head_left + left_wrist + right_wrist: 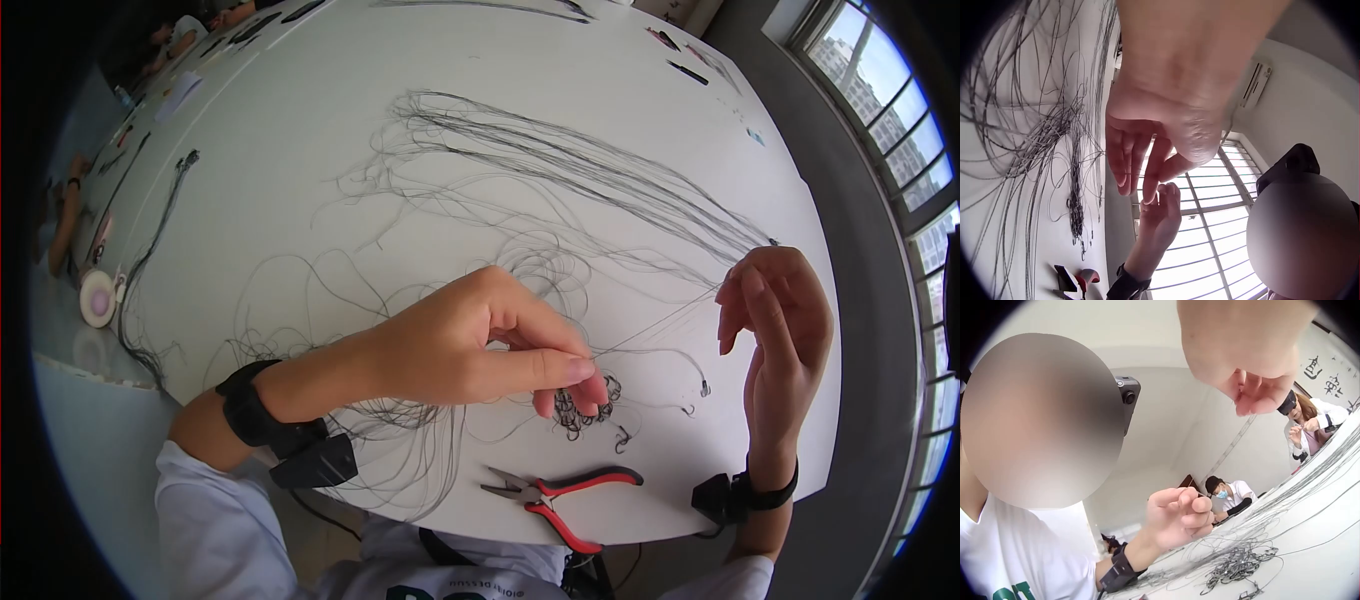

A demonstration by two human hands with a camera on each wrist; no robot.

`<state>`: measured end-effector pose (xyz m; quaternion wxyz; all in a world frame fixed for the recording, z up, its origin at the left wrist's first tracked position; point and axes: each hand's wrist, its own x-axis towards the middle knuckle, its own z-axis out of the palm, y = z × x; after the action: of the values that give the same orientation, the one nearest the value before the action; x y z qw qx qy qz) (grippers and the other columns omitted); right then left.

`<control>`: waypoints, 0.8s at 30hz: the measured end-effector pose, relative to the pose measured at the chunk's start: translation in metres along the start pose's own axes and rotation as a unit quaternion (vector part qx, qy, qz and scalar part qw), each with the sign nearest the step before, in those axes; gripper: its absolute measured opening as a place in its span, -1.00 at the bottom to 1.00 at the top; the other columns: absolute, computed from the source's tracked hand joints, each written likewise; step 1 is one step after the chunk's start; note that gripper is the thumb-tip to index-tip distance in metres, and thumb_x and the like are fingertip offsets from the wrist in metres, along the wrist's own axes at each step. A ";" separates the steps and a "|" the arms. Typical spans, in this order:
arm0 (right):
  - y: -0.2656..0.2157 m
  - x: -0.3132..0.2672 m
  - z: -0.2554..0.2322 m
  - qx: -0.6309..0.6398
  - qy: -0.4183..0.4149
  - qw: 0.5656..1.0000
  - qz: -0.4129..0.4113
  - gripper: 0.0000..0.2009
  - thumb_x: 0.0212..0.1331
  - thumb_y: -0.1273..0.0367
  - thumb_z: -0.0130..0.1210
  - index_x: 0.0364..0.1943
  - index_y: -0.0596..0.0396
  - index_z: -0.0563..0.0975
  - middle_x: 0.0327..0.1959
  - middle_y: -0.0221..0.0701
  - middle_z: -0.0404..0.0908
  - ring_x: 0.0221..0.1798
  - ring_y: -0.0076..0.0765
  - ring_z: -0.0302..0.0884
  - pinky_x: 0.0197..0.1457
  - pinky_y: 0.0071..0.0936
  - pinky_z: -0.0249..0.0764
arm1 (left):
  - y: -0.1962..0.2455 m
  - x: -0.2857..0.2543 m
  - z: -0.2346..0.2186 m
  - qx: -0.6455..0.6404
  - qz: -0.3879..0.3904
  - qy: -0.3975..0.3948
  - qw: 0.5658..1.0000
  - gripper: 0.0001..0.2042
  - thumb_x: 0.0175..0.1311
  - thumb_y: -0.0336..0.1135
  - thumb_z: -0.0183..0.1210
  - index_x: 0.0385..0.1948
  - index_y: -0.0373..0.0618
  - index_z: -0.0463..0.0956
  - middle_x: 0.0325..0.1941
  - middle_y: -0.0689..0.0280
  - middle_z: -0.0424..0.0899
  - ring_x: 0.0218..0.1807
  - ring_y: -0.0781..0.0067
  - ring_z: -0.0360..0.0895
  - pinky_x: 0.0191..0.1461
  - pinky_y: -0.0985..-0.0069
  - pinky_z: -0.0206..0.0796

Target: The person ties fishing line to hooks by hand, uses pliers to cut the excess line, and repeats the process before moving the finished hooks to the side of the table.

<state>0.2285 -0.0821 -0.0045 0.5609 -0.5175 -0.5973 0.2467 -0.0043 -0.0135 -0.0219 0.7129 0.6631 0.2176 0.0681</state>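
Observation:
My left hand [470,345] is over the near part of the white table, pinching a thin dark line [655,323] between thumb and forefinger. That line runs up and right to my right hand [785,335], where the bent fingertips and thumb hold its other stretch. Below the left fingertips lies a cluster of dark hooks [572,412], partly covered by the hand. A loose hook [623,438] lies beside it, and another hook [705,388] is farther right. In the right wrist view the left hand [1179,515] has curled fingers above the tangled lines.
Pliers [590,480] with red-and-black handles lie by the near table edge. Long bundles of dark lines [590,160] stretch across the table, and loose lines [400,440] curl under my left forearm. A white spool [97,298] stands far left. Two other people sit farther along.

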 end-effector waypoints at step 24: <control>0.004 -0.027 0.035 -0.191 -0.296 0.909 -0.222 -0.86 -0.11 0.55 0.21 -0.44 0.10 0.50 -0.57 -0.46 0.46 -0.56 -0.40 0.48 -0.61 -0.48 0.35 | -0.017 0.011 0.004 -0.237 0.138 0.112 0.955 -0.70 0.42 -0.33 -0.12 -0.09 -0.40 0.49 0.10 0.03 0.50 0.14 0.22 0.47 0.20 0.43 0.35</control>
<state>0.1930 -0.0950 -0.0277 0.2890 -0.3724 -0.8710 0.1387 0.0038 -0.0152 -0.0406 0.8042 0.4872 0.1795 0.2892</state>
